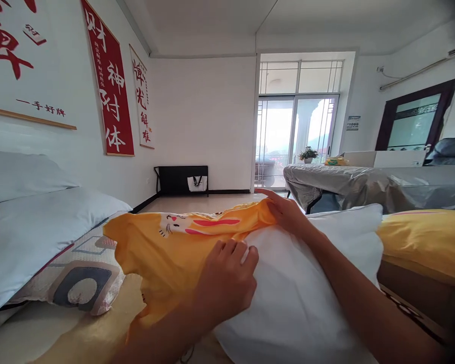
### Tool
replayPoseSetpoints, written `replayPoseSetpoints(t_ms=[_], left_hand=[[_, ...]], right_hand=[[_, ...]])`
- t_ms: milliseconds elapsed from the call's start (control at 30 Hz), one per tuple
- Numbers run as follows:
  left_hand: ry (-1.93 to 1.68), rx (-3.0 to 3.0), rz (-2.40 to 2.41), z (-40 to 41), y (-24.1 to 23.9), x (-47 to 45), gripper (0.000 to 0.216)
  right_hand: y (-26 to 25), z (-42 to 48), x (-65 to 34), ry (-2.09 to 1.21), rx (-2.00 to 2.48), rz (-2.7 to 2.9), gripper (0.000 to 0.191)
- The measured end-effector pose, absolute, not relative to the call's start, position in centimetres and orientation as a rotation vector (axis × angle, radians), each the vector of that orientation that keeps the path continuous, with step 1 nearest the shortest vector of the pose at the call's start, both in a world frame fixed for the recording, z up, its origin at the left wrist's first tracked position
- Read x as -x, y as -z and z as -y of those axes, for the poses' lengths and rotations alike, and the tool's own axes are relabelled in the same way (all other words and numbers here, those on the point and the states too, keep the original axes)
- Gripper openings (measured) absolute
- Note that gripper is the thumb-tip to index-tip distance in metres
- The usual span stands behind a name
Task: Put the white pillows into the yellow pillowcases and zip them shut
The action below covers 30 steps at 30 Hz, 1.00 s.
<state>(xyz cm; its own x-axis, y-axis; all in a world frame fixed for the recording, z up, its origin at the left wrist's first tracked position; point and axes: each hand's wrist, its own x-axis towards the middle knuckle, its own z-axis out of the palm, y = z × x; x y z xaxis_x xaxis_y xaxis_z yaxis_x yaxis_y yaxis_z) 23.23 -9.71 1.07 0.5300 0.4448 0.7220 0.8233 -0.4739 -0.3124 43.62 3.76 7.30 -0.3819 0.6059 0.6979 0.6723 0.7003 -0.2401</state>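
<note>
A yellow pillowcase (167, 253) with a white rabbit print lies partly over one end of a white pillow (307, 288). My left hand (229, 275) is closed on the near edge of the pillowcase opening, fingers curled over the cloth. At the far edge of the opening, my right hand (284, 212) grips the yellow fabric, its thumb side hidden behind the cloth. The left part of the pillowcase hangs loose and wrinkled, while the right part of the pillow is bare.
White pillows (60, 227) are piled at the left over a patterned pillow (87, 283). Another yellow-covered pillow (428, 242) lies at the right. Beyond stands a table under a plastic sheet (349, 182). A black folded table (174, 179) leans against the far wall.
</note>
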Motion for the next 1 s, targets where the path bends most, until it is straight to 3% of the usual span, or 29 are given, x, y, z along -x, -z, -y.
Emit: replayPoseSetpoints(t_ms=[200, 533, 733, 1000], left_hand=[[0.61, 1.942, 1.365, 5.1, -0.7, -25.7, 0.026], [0.567, 1.983, 1.694, 4.2, -1.7, -24.4, 0.027], [0.82, 2.041, 1.699, 2.8, -0.9, -26.7, 0.027], [0.58, 2.204, 1.597, 2.0, 3.4, -27.9, 0.029]], right_hand=[[-5.9, -2.9, -45.6, 0.014, 0.688, 2.402, 0.045], [-4.4, -0.6, -45.0, 0.143, 0.788, 2.731, 0.042], [-1.1, -2.1, -42.1, 0.484, 0.733, 2.694, 0.046], [0.7, -7.0, -40.9, 0.79, 0.957, 2.508, 0.039]])
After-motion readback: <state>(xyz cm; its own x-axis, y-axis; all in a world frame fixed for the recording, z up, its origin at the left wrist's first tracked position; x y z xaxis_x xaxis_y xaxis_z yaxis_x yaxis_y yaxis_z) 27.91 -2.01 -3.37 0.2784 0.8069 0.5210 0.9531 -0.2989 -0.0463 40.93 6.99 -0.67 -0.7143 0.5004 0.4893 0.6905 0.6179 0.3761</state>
